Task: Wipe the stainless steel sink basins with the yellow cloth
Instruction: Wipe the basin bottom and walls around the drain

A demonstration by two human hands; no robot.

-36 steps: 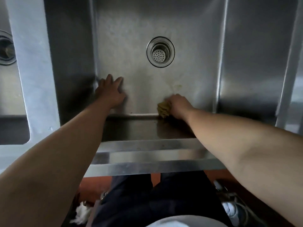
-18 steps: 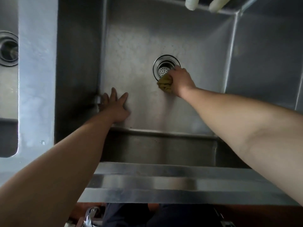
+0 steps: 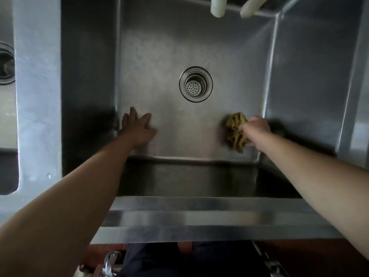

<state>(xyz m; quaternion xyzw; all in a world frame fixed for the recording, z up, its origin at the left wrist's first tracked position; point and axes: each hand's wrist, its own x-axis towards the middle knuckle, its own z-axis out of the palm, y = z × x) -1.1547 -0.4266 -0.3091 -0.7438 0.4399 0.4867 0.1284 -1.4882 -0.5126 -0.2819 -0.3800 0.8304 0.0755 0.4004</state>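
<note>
A deep stainless steel sink basin (image 3: 169, 47) fills the middle of the head view, with a round drain strainer (image 3: 195, 84) in its floor. My right hand (image 3: 256, 127) grips a crumpled yellow cloth (image 3: 236, 131) on the basin floor near the front right corner, close to the right wall. My left hand (image 3: 137, 126) lies flat with fingers spread on the floor at the front left corner, beside the left wall.
A steel divider (image 3: 38, 96) separates this basin from a second basin at the left, whose drain (image 3: 6, 64) shows at the frame edge. Two pale tube ends (image 3: 217, 7) hang over the far rim. The front rim (image 3: 199, 216) runs below my arms.
My right hand has swept the cloth from the drain strainer back and to the right, to the front right corner. The left hand stays flat in its corner.
</note>
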